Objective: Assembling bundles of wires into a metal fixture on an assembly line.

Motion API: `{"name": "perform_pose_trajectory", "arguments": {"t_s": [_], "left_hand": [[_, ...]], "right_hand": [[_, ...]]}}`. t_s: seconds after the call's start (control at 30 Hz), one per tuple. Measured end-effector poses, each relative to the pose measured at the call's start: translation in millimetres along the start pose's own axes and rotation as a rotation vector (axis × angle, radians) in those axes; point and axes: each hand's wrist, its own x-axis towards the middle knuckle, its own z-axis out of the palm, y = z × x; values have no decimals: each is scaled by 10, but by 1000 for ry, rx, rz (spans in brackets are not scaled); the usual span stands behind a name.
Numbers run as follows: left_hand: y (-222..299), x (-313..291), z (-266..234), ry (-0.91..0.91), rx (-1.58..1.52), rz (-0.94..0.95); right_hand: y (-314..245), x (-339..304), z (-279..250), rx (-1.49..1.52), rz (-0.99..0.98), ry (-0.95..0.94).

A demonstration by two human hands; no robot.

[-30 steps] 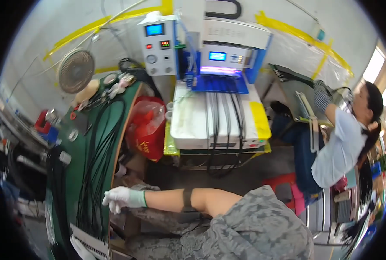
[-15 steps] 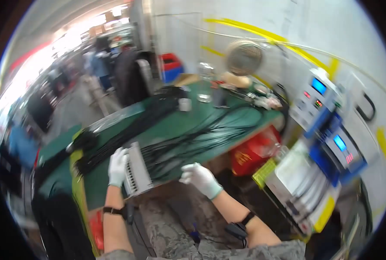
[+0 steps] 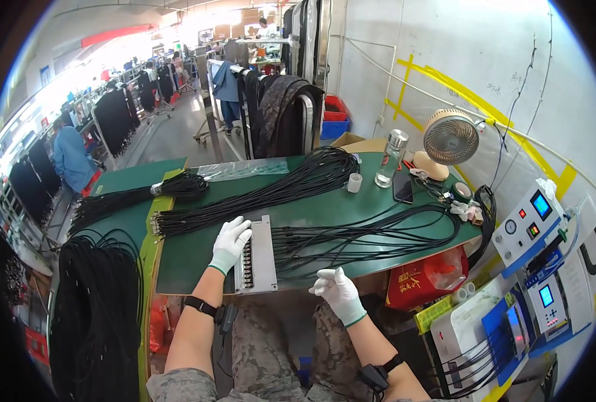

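My left hand [image 3: 232, 245], in a white glove, lies along the left side of a pale metal fixture [image 3: 264, 258] near the table's front edge. Its fingers are stretched out and touch the fixture by a row of small connector ends [image 3: 248, 264]. Black cables [image 3: 358, 241] run from the fixture's right side and loop across the green table [image 3: 311, 201]. To the right of the fixture, my gloved right hand [image 3: 339, 296] hovers in front of the table edge. Its fingers are loosely bent and apart, with nothing visible in them.
A thick black cable bundle [image 3: 264, 191] lies behind the fixture; another bundle [image 3: 137, 194] is at left. Cables [image 3: 97, 321] hang off the left side. A glass bottle [image 3: 390, 161], phone [image 3: 402, 187] and fan [image 3: 451, 137] stand at the back right. Machines with blue screens [image 3: 532, 221] are at right.
The view has turned left and become sharp, so the scene sits farther right in the picture. My left hand stays at the fixture; my right hand is slightly nearer to it.
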Motion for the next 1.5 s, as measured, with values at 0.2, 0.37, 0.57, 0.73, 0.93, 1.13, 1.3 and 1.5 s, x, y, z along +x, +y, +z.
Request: {"name": "perform_pose_trajectory", "arguments": {"t_s": [0.2, 0.37, 0.57, 0.73, 0.93, 1.13, 1.3, 1.5], "left_hand": [[0, 18, 11, -24, 13, -19], [10, 18, -23, -27, 13, -17], [-18, 19, -6, -24, 27, -10], [-12, -7, 0, -4, 13, -20], [12, 7, -13, -3, 22, 2], [0, -1, -1, 2, 25, -12], [-1, 9, -5, -1, 25, -1], [9, 12, -5, 6, 12, 9]], "right_hand": [[-54, 13, 69, -30, 54, 117], [-48, 47, 23, -23, 75, 132], [-67, 38, 15, -6, 81, 88], [-55, 46, 16, 5, 103, 105], [-70, 36, 8, 6, 84, 87], [-75, 40, 14, 21, 89, 86], [-89, 29, 40, -22, 82, 100], [-118, 33, 84, -54, 108, 121]]}}
